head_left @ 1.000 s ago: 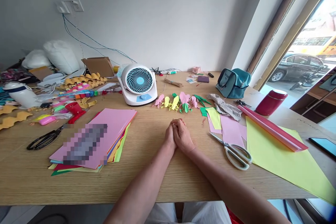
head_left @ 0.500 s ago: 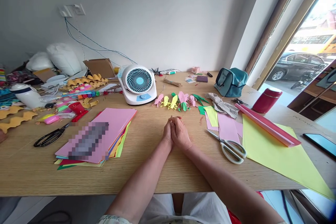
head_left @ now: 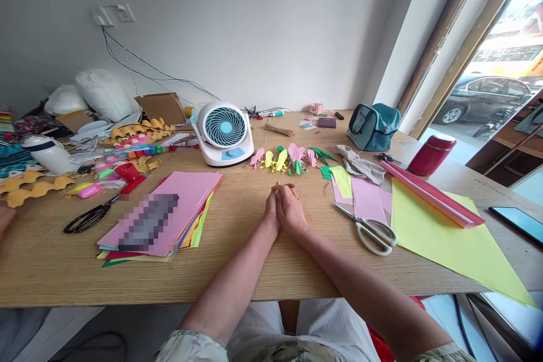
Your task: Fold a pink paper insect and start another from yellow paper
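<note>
My left hand [head_left: 272, 207] and my right hand [head_left: 292, 210] are clasped together on the wooden table [head_left: 237, 209], fingers folded around each other. No object shows between them. Just beyond them stands a row of small pink, yellow and green folded paper figures [head_left: 280, 160]. To the right lie scissors with white handles [head_left: 373, 235], their tips by pink paper pieces [head_left: 367, 198] and a yellow piece [head_left: 341, 181]. On the left is a stack of coloured paper [head_left: 197, 186], partly covered by a blurred dark patch, with black-handled scissors [head_left: 91, 218] beside it.
A white fan [head_left: 227, 130] stands behind the stack. A teal bag [head_left: 375, 127], grey cloth [head_left: 360, 165], red flask [head_left: 431, 155], pink roll [head_left: 432, 195], yellow sheet [head_left: 445, 237] and phone [head_left: 517, 222] are at right. Craft clutter fills the left; another person's arm [head_left: 5, 220] enters there.
My hands stay clasped in place. The view has tipped slightly, so the table sits a little higher. More of the other person's arm shows at the left edge.
</note>
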`<state>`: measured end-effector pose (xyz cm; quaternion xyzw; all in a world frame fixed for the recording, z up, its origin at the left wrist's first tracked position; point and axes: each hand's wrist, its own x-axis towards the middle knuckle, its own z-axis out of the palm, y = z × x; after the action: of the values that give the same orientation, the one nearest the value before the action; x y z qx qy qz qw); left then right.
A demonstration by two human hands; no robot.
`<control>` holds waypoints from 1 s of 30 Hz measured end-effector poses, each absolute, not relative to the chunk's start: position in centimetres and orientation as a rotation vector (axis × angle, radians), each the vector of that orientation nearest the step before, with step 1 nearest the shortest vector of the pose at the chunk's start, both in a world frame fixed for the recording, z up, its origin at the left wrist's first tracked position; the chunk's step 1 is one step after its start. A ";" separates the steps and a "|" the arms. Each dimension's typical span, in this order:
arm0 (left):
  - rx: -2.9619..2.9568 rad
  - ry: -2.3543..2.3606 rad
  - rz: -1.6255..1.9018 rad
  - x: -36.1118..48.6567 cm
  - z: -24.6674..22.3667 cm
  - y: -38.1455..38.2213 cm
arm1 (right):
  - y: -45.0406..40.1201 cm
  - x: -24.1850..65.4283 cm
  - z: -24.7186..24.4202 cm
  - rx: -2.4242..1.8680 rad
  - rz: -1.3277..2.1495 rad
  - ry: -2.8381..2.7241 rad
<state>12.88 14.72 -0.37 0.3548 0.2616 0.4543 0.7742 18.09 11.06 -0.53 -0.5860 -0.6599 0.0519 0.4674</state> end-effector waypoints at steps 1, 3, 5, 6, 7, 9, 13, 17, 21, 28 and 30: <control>0.740 0.568 0.988 12.9 -0.3 14.7 | 11.0 18.0 -0.6 -1.456 0.131 -1.628; 0.696 0.567 0.989 12.8 -0.1 14.7 | 11.0 17.8 -0.6 -1.474 0.140 -1.641; 0.690 0.566 0.985 12.8 0.3 14.5 | 10.9 17.7 -0.6 -1.469 0.134 -1.649; 0.704 0.572 0.983 12.8 0.5 14.5 | 10.9 17.7 -0.6 -1.462 0.126 -1.650; 0.726 0.582 0.979 12.7 0.7 14.4 | 10.9 17.6 -0.6 -1.453 0.119 -1.649; 0.774 0.610 0.974 12.6 1.1 14.2 | 10.8 17.5 -0.6 -1.433 0.111 -1.647; 0.823 0.629 0.977 12.5 1.3 14.2 | 10.8 17.5 -0.8 -1.408 0.122 -1.649; 0.839 0.628 0.980 12.5 1.2 14.3 | 11.0 17.4 -0.9 -1.402 0.141 -1.650; 0.849 0.616 0.987 12.4 1.2 14.3 | 11.0 17.3 -0.8 -1.385 0.145 -1.656; 0.860 0.634 0.981 12.3 0.8 14.4 | 11.0 17.2 -0.8 -1.382 0.171 -1.654; 0.838 0.623 0.974 12.3 0.7 14.5 | 11.0 17.2 -0.8 -1.378 0.169 -1.666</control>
<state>12.29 14.46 0.70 0.3843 0.2856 0.4466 0.7558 17.20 10.99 -0.81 -0.5617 -0.6792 0.0689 0.4674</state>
